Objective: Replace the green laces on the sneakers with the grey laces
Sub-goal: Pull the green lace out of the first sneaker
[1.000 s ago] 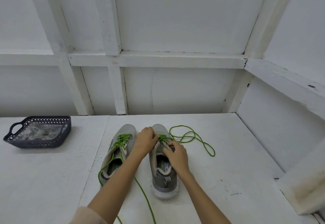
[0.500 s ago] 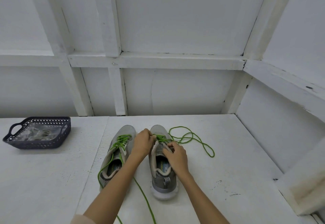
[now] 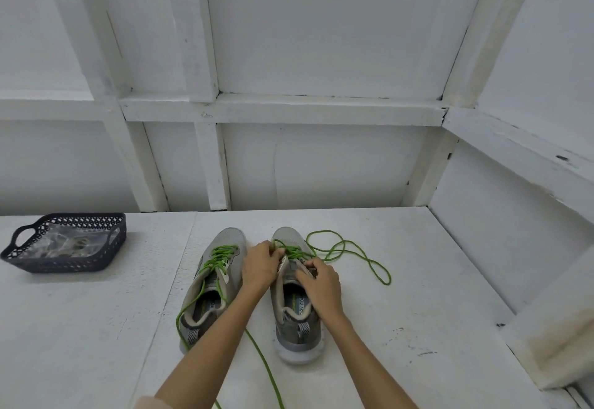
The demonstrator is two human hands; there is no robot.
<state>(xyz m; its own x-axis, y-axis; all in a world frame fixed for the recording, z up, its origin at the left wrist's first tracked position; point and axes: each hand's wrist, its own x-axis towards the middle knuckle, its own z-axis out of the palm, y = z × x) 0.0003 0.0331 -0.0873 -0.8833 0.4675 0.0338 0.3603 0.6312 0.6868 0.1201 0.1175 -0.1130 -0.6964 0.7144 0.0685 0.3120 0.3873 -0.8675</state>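
Observation:
Two grey sneakers stand side by side on the white table, toes pointing away from me. The left sneaker (image 3: 212,283) still carries its green lace (image 3: 218,256) through the eyelets. On the right sneaker (image 3: 294,312) the green lace (image 3: 347,252) is partly pulled out and trails in loops to the right. My left hand (image 3: 260,264) pinches that lace at the sneaker's upper eyelets. My right hand (image 3: 318,283) grips the sneaker's tongue and right eyelet flap. The grey laces seem to lie in a clear bag (image 3: 64,241) in the basket.
A dark perforated basket (image 3: 22,260) sits at the table's left. A loose green lace end (image 3: 263,367) runs toward me between my forearms. White panelled walls close the back and right; a white ledge (image 3: 553,344) juts in at the right.
Both hands stayed on the right sneaker's lacing, with only small finger shifts. The loose lace loops on the right look the same.

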